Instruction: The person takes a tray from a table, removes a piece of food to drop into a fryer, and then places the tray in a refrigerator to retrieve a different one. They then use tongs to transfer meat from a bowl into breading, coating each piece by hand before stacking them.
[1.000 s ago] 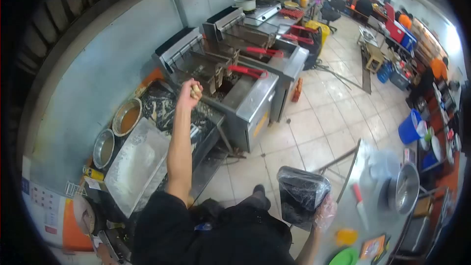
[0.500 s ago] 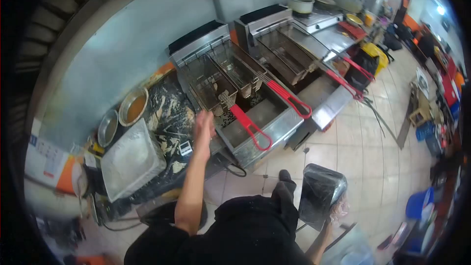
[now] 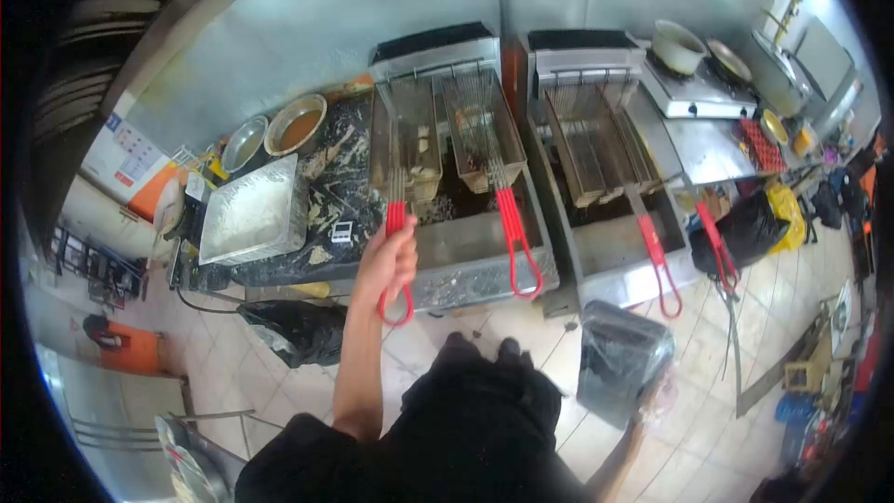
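Note:
My left hand (image 3: 389, 263) is wrapped round the red handle of the leftmost fryer basket (image 3: 407, 130), which hangs in the left fryer (image 3: 447, 279) with some pale pieces inside. Beside it hangs a second basket (image 3: 480, 130), its red handle free. My right hand (image 3: 657, 399), in what looks like a clear plastic glove, holds a black tray (image 3: 619, 363) by its edge, low at my right side. The tray has a shiny, see-through look, as if lined with plastic; its fingers' grip is partly hidden.
A second fryer (image 3: 605, 251) with more baskets stands to the right, then a stove with a pot (image 3: 678, 47). On the left counter are a flour-dusted metal pan (image 3: 251, 210), a bowl of brown liquid (image 3: 296, 126), another bowl (image 3: 245, 144) and a small timer (image 3: 343, 232).
My left hand has gone from beside the basket's handle to gripping it, and the basket's handle now points towards me. My view has turned; the right hand still holds the tray.

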`<action>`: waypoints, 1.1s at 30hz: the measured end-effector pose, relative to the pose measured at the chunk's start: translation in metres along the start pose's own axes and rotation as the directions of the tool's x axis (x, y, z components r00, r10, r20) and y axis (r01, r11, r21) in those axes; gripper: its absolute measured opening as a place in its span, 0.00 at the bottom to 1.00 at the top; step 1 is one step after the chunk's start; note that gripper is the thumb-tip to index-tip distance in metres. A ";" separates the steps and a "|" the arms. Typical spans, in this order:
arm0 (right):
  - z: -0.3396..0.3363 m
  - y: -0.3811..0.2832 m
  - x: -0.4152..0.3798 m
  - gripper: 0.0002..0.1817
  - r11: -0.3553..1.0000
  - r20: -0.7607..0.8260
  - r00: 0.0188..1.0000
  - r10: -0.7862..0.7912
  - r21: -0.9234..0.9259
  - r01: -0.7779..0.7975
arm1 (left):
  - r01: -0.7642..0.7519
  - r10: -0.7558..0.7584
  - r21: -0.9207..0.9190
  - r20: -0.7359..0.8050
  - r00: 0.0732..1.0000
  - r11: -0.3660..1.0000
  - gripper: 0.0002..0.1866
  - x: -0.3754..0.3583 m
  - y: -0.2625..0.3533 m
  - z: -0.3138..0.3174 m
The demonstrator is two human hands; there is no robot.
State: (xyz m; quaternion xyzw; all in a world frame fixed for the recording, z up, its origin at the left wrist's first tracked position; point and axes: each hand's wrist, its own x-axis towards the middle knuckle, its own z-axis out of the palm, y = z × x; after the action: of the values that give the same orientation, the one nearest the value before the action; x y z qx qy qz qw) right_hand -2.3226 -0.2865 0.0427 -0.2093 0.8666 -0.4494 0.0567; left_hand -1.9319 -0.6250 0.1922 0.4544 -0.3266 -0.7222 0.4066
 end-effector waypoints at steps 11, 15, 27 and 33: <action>0.016 0.116 0.042 0.31 0.939 0.206 0.974 -0.093 -0.308 0.154 | 0.025 -0.024 -0.043 0.026 0.999 0.999 0.11 -0.004 -0.036 -0.018; 0.012 0.072 0.040 0.37 0.983 0.013 0.997 -0.081 -0.165 0.082 | 0.005 -0.005 -0.075 0.000 1.000 0.997 0.06 0.032 -0.047 -0.022; 0.027 0.054 0.026 0.27 0.874 0.101 0.954 -0.282 -0.382 0.299 | 0.035 -0.026 -0.114 0.081 0.996 0.993 0.17 0.116 -0.126 -0.063; 0.048 0.041 0.000 0.30 0.528 -0.022 0.529 -0.848 -0.099 0.843 | 0.091 -0.092 -0.021 -0.045 0.995 0.996 0.19 0.116 -0.200 -0.096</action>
State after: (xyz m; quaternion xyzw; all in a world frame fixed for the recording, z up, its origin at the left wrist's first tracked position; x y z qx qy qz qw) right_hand -2.3216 -0.3024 -0.0184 -0.5894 0.6747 -0.3940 -0.2054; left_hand -1.9317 -0.6459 -0.0576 0.4818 -0.2892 -0.7323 0.3846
